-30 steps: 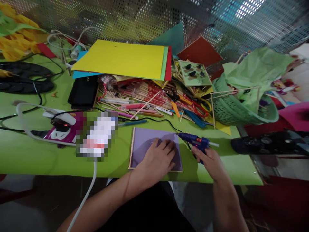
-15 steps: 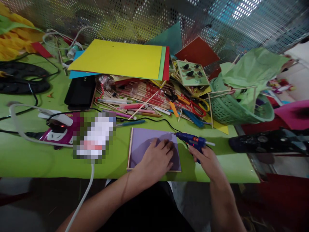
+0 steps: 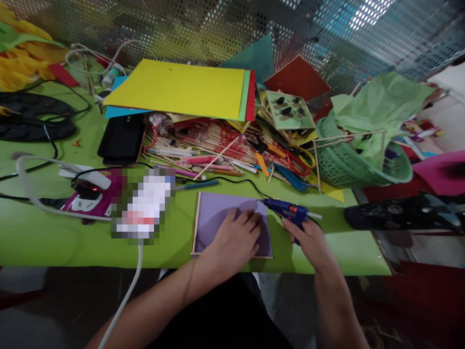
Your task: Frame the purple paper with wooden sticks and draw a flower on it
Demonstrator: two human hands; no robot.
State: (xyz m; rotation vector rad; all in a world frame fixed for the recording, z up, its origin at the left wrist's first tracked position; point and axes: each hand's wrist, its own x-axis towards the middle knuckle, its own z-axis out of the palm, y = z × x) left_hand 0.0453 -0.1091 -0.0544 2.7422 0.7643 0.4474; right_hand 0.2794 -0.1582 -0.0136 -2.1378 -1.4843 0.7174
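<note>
A purple card point(image 3: 214, 213) lies flat at the table's front edge, with thin wooden sticks along its left and bottom edges. My left hand point(image 3: 238, 237) rests on the card, palm down and fingers slightly bent, holding nothing. In my right hand point(image 3: 310, 240) is a blue hot glue gun point(image 3: 286, 211), gripped by its handle. Its nozzle points left and is at the card's upper right corner; I cannot tell whether it touches. A white glue stick point(image 3: 315, 216) sticks out of the gun's back.
Behind the card lie pens, scissors point(image 3: 298, 165) and many wooden sticks point(image 3: 218, 140) under yellow sheets point(image 3: 178, 89). A green basket point(image 3: 348, 160) stands at the right. To the left are a purple power strip point(image 3: 87, 201), a blurred-out phone point(image 3: 145, 203) and cables.
</note>
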